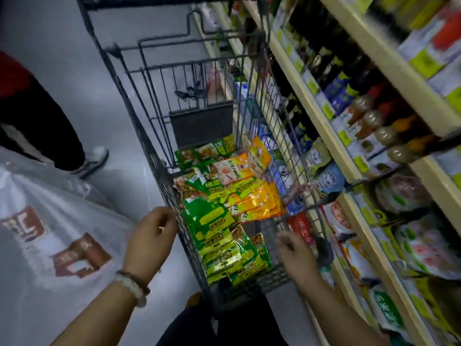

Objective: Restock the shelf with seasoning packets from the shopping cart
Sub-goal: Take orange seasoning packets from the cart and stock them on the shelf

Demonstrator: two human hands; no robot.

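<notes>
Worn on the head, tilted steeply downward over the cart (139,136) and close above it. Faced forward along the aisle, with the shelf (321,126) running down the right edge and bare floor (62,33) on the left. Wide-angled, blurred and bowed toward the edges. One view only.
</notes>
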